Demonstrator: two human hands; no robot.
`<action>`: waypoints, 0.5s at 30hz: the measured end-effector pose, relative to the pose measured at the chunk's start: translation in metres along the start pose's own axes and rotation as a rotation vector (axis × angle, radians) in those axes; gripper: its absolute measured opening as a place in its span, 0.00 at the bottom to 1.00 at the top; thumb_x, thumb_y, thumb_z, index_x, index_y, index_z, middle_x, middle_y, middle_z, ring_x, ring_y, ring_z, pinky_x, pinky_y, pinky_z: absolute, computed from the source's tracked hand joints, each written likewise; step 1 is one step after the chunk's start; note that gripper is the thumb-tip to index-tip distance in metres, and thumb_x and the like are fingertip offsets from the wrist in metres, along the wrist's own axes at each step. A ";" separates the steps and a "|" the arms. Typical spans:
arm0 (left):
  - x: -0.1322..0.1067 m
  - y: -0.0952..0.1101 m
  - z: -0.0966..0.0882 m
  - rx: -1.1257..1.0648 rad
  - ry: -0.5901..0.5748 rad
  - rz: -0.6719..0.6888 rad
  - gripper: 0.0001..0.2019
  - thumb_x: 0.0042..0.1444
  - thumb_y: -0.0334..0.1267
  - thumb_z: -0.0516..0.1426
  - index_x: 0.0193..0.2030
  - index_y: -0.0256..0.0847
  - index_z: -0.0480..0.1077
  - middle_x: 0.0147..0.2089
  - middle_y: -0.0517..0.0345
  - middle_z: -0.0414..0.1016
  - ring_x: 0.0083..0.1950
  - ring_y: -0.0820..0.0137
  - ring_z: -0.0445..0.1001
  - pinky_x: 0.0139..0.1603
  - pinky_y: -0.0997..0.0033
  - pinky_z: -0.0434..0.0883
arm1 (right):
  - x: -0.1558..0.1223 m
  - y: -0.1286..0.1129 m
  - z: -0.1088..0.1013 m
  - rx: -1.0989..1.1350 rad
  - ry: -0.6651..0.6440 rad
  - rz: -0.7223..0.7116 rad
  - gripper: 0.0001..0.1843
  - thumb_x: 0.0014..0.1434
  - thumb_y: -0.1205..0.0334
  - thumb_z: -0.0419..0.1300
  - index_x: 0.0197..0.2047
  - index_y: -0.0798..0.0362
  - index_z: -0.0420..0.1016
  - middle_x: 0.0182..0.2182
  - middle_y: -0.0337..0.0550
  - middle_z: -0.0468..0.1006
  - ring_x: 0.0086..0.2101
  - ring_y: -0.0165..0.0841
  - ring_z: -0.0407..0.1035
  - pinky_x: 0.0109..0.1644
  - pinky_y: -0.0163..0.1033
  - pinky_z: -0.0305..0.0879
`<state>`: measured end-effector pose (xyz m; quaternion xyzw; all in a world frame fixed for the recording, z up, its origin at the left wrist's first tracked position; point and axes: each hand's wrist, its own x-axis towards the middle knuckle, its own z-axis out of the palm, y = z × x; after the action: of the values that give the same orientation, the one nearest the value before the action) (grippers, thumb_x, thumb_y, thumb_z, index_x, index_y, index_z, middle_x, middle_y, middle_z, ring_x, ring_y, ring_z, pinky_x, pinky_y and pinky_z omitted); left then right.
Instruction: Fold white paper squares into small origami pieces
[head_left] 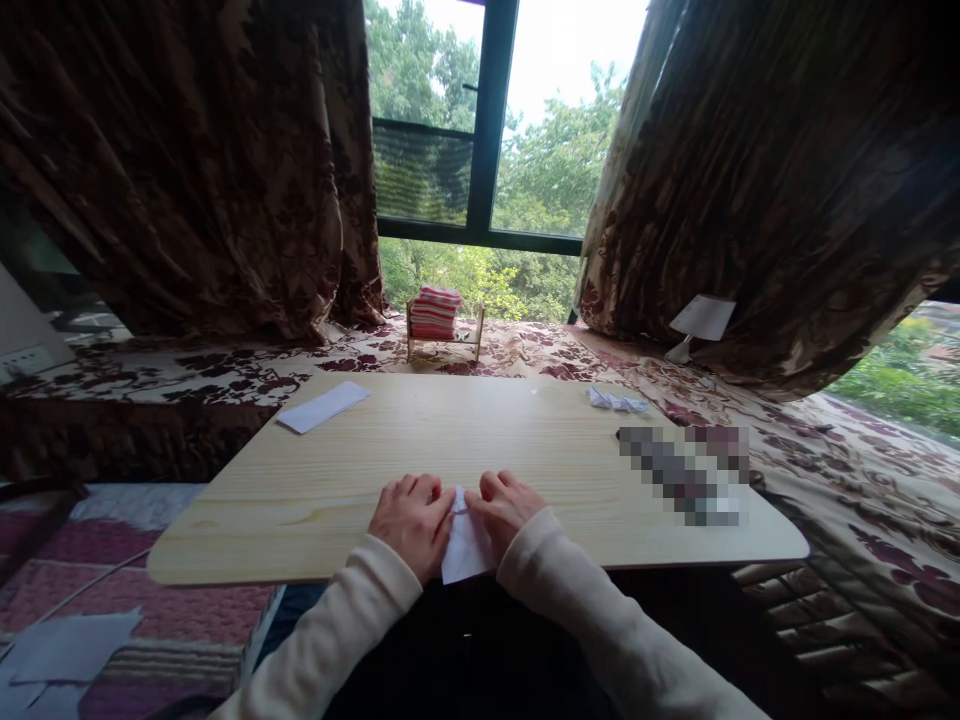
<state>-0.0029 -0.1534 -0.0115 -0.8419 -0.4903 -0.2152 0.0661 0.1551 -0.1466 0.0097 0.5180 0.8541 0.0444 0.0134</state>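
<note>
A white sheet of folded paper (pixel 466 550) lies at the front edge of the wooden table, its lower end reaching over the edge. On its left side my left hand (pixel 414 520) has its fingers curled and pressed onto the paper. My right hand (pixel 506 508) is closed on the right side in the same way, thumb against the sheet. A small crease or flap shows near the top, between the two thumbs. Both hands hide much of the paper's sides.
The pale tabletop (pixel 420 430) bears a stack of white paper strips (pixel 324 407) at far left and several small folded paper pieces (pixel 616 401) at far right. A blurred-out object (pixel 667 470) lies right. Behind stand a rack with striped cloths (pixel 435 312) and a white lamp (pixel 703 317).
</note>
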 end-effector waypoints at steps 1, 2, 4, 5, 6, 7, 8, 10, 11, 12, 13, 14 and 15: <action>0.001 0.002 0.002 0.020 -0.004 -0.001 0.14 0.56 0.38 0.47 0.43 0.43 0.70 0.38 0.54 0.69 0.42 0.64 0.63 0.44 0.61 0.60 | -0.001 -0.001 0.000 0.004 -0.005 -0.001 0.16 0.60 0.65 0.45 0.47 0.51 0.70 0.41 0.51 0.70 0.40 0.42 0.62 0.37 0.42 0.62; 0.001 0.005 0.003 0.041 -0.005 -0.007 0.14 0.56 0.39 0.47 0.43 0.43 0.70 0.39 0.54 0.69 0.42 0.64 0.63 0.44 0.60 0.60 | -0.003 -0.002 -0.001 0.005 -0.010 0.000 0.16 0.60 0.65 0.45 0.47 0.52 0.69 0.41 0.51 0.70 0.41 0.42 0.62 0.37 0.42 0.62; 0.000 0.007 0.002 0.076 -0.010 -0.017 0.13 0.56 0.39 0.47 0.44 0.44 0.70 0.39 0.54 0.69 0.42 0.64 0.63 0.45 0.59 0.59 | -0.008 -0.002 0.000 0.002 -0.012 0.007 0.17 0.60 0.65 0.45 0.48 0.52 0.69 0.42 0.52 0.70 0.41 0.42 0.62 0.38 0.42 0.62; -0.001 0.008 0.002 0.089 -0.015 -0.019 0.13 0.56 0.39 0.48 0.44 0.45 0.70 0.39 0.54 0.69 0.43 0.63 0.63 0.45 0.58 0.58 | -0.011 0.000 0.000 0.002 -0.005 0.013 0.16 0.60 0.65 0.46 0.48 0.52 0.70 0.42 0.52 0.70 0.41 0.42 0.62 0.38 0.42 0.62; -0.001 0.008 0.001 0.100 -0.020 -0.020 0.13 0.55 0.39 0.48 0.44 0.45 0.70 0.39 0.54 0.69 0.43 0.63 0.63 0.45 0.58 0.58 | -0.014 0.004 0.002 0.009 0.005 0.014 0.16 0.59 0.65 0.48 0.48 0.51 0.70 0.41 0.52 0.70 0.41 0.42 0.62 0.38 0.42 0.62; -0.001 0.008 0.001 0.108 -0.022 -0.021 0.13 0.55 0.39 0.48 0.44 0.45 0.70 0.39 0.54 0.69 0.43 0.63 0.64 0.45 0.57 0.58 | -0.016 0.009 0.003 0.031 0.021 0.008 0.16 0.58 0.65 0.50 0.47 0.50 0.71 0.41 0.51 0.70 0.41 0.42 0.62 0.38 0.42 0.62; -0.001 0.007 0.001 0.113 -0.022 -0.019 0.13 0.55 0.38 0.49 0.43 0.44 0.70 0.39 0.54 0.69 0.43 0.63 0.64 0.45 0.57 0.58 | -0.018 0.017 0.005 0.070 0.034 -0.004 0.15 0.56 0.65 0.52 0.46 0.49 0.72 0.40 0.51 0.70 0.40 0.41 0.62 0.38 0.41 0.62; 0.000 0.005 0.002 0.113 -0.009 -0.003 0.13 0.55 0.38 0.48 0.43 0.44 0.71 0.38 0.54 0.69 0.42 0.63 0.64 0.45 0.57 0.59 | -0.019 0.036 0.006 0.245 0.031 -0.043 0.16 0.53 0.69 0.54 0.42 0.45 0.76 0.37 0.46 0.72 0.39 0.37 0.64 0.39 0.37 0.62; 0.000 0.004 0.004 0.108 0.006 0.005 0.13 0.55 0.38 0.48 0.43 0.44 0.71 0.38 0.54 0.69 0.41 0.63 0.64 0.45 0.57 0.59 | -0.018 0.046 0.005 0.362 0.022 -0.011 0.17 0.52 0.72 0.53 0.40 0.45 0.77 0.36 0.43 0.73 0.38 0.34 0.65 0.40 0.35 0.62; 0.000 0.003 0.006 0.097 0.034 0.009 0.13 0.54 0.37 0.49 0.42 0.43 0.71 0.37 0.53 0.69 0.41 0.63 0.64 0.45 0.57 0.59 | -0.016 0.053 0.003 0.457 -0.019 0.019 0.18 0.51 0.73 0.53 0.41 0.48 0.77 0.36 0.43 0.74 0.36 0.32 0.67 0.40 0.33 0.62; 0.000 0.003 0.008 0.082 0.061 0.013 0.13 0.54 0.37 0.49 0.42 0.43 0.71 0.37 0.53 0.68 0.40 0.63 0.64 0.44 0.57 0.59 | -0.014 0.058 0.000 0.513 0.000 0.050 0.19 0.52 0.74 0.51 0.42 0.50 0.76 0.37 0.43 0.74 0.35 0.30 0.68 0.40 0.32 0.62; 0.000 0.003 0.009 0.063 0.087 0.016 0.13 0.54 0.37 0.48 0.42 0.43 0.71 0.36 0.53 0.68 0.40 0.64 0.64 0.44 0.58 0.59 | -0.011 0.060 -0.003 0.541 0.029 0.080 0.18 0.52 0.73 0.51 0.43 0.52 0.76 0.36 0.44 0.75 0.34 0.30 0.69 0.40 0.33 0.62; -0.001 0.003 0.010 0.038 0.105 0.020 0.13 0.55 0.37 0.48 0.41 0.43 0.71 0.36 0.53 0.68 0.39 0.64 0.63 0.43 0.58 0.60 | -0.008 0.059 -0.006 0.545 0.072 0.107 0.16 0.53 0.70 0.51 0.42 0.53 0.75 0.36 0.44 0.76 0.35 0.31 0.69 0.40 0.33 0.62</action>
<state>0.0024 -0.1531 -0.0207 -0.8330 -0.4816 -0.2493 0.1101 0.2106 -0.1273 0.0208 0.5449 0.8060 -0.1679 -0.1588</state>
